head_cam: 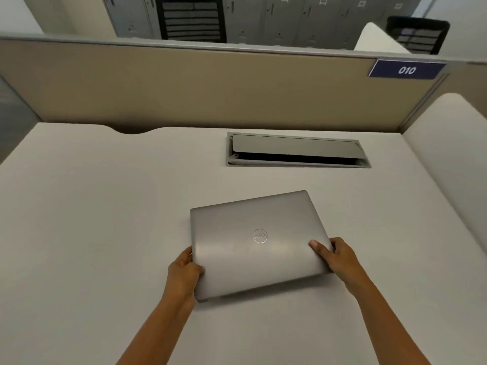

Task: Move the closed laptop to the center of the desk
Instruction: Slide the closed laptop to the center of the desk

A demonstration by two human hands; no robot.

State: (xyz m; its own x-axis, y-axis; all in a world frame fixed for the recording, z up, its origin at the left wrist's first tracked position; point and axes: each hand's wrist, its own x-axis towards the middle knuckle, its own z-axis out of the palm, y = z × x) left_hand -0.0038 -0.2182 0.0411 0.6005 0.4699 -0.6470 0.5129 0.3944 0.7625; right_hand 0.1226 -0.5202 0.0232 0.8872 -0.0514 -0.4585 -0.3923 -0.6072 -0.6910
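Closed laptop [253,243] on white desk [92,206], both hands' fingers [320,250] clamped on it, tan partition [184,88] behind

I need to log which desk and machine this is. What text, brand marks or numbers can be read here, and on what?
"010": white digits on the blue sign at the partition's top right.
"DELL": round logo on the closed laptop lid.
Small white tags on the grey lockers behind: too blurred to read.

Bare desk [92,219] all around; cable hatch [297,150] and partition [184,88] beyond.
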